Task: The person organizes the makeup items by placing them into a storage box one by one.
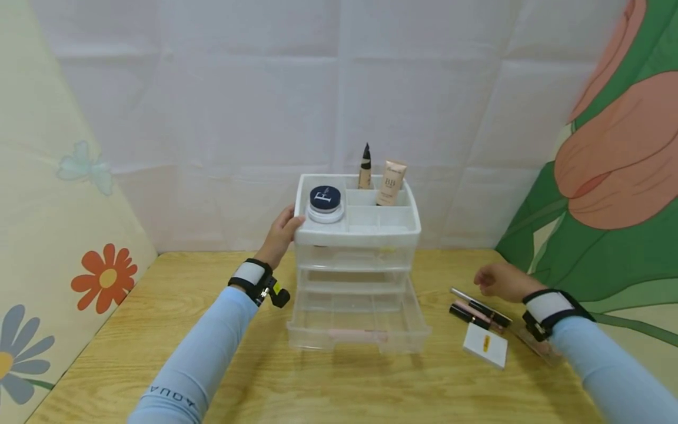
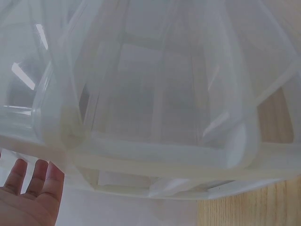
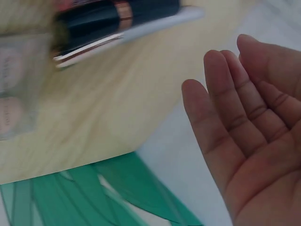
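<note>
A white makeup organizer (image 1: pixel 357 238) with clear drawers stands on the table, its bottom drawer (image 1: pixel 360 335) pulled out. My left hand (image 1: pixel 281 235) rests on the organizer's upper left side, thumb at the top rim. Extended fingers (image 2: pixel 44 181) show beside the clear plastic in the left wrist view. Raised over the table at the right, my right hand (image 1: pixel 503 281) is empty, its fingers loosely bent. Just below it lie a slim silver-and-black tube (image 1: pixel 479 306), a pink tube (image 1: pixel 474 310) and a black tube (image 1: pixel 468 316). A pink stick (image 1: pixel 357 335) shows in the pulled-out drawer.
A dark-blue-lidded round case (image 1: pixel 325 199), a BB cream tube (image 1: pixel 391 184) and a black-tipped pen (image 1: pixel 365 168) occupy the top tray. On the right lie a white square box (image 1: pixel 485 345) and a clear pack (image 3: pixel 19 89). Patterned panels border the table (image 1: pixel 212 330).
</note>
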`<state>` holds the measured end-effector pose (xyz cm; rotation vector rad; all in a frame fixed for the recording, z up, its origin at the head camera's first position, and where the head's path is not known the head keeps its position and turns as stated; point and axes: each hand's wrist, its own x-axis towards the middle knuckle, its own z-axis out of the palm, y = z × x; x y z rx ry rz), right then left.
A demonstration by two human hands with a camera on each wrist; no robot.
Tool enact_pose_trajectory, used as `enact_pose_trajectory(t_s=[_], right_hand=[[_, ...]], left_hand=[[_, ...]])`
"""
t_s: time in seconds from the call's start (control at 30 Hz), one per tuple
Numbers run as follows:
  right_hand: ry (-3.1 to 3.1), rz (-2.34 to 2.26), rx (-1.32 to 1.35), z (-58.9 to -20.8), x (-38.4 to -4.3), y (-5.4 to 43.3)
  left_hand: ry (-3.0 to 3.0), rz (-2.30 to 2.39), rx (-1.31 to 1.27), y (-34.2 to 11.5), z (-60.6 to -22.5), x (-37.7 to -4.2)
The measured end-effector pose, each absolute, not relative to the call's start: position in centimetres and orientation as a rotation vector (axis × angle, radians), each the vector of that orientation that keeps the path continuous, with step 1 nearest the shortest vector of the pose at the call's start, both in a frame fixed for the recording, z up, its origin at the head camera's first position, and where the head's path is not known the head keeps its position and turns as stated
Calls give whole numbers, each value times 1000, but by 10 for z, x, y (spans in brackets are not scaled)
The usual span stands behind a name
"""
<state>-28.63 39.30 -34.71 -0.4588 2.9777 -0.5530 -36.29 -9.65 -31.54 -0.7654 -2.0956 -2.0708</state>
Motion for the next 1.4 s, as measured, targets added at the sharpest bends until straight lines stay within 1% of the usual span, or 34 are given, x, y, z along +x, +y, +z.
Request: enact_pose_trajectory(t_s=[0.17,0.27,0.4,0.8,1.1,1.4], right_hand=[[3005,-499,-461,-367,-292,404],[3000,-492,-410,-373,-294,407],[2982,-498,-340,-377,-295,408],[2997,-464,-376,-389,-296,410],[2957,-464,-273,-393,-300,410],[2948,-466,-257,-397,-305,410]], left_hand=[[-2108,-2077,-752,-97,-315,-362],[-2106,-2076,-758,-96,-316,-362],[-2066,-2085,-773,-96,-316,-365],[-2072,-2086,-782,-96,-315,-364],[-2097,-2074,-773,-96,-315,-365],[-2110,-2076,-766,-97,-316,-365]])
